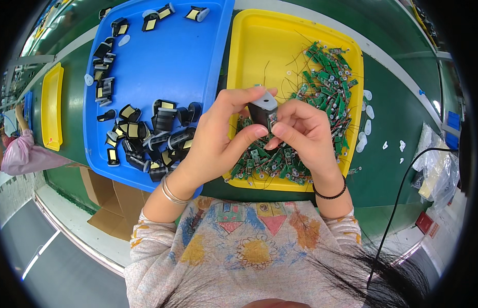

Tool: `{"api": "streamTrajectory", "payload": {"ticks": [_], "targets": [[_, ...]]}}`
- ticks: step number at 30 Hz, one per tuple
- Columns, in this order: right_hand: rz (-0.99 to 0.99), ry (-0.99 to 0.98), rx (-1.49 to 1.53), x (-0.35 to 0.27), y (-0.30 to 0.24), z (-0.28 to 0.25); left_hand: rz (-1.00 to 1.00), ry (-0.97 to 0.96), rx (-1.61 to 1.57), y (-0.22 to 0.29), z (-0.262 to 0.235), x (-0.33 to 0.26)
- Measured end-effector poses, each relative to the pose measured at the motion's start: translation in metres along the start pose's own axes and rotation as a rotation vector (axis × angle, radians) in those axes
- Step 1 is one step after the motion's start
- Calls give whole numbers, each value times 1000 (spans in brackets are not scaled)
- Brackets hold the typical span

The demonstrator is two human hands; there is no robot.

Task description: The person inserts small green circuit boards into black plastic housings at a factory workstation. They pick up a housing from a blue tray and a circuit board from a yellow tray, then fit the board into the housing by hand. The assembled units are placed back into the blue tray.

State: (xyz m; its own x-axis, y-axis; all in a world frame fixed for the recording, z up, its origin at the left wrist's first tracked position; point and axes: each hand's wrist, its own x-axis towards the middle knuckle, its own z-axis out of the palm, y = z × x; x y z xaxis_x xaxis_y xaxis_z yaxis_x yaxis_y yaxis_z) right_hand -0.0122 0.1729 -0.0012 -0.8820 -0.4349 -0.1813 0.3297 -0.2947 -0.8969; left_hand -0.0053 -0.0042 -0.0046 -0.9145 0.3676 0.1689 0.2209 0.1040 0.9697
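Above the yellow plastic tray [254, 46], I hold the grey-capped black plastic casing [261, 112], left grip [222, 123] closed around it, right grip [306, 132] pinched at its edge: apparently a fitting step, next calling for steady alignment.

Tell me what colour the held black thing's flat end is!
The flat end is grey, seen best in the head view.
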Motion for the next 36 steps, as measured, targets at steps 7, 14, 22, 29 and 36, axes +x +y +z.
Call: {"api": "streamTrajectory", "payload": {"ticks": [7,14,22,29,36], "targets": [[-466,134,-724,0,8,9,-86,36,-273,9,0,4],[-668,100,-993,3,9,14,-72,84,-359,3,-1,2],[-564,47,-855,0,1,12,-156,17,-358,13,-12,4],[-570,61,-801,4,-1,16,-175,87,-250,14,-12,1],[-555,-82,-1119,31,-33,13,-8,286,-87,10,-19,4]]}}
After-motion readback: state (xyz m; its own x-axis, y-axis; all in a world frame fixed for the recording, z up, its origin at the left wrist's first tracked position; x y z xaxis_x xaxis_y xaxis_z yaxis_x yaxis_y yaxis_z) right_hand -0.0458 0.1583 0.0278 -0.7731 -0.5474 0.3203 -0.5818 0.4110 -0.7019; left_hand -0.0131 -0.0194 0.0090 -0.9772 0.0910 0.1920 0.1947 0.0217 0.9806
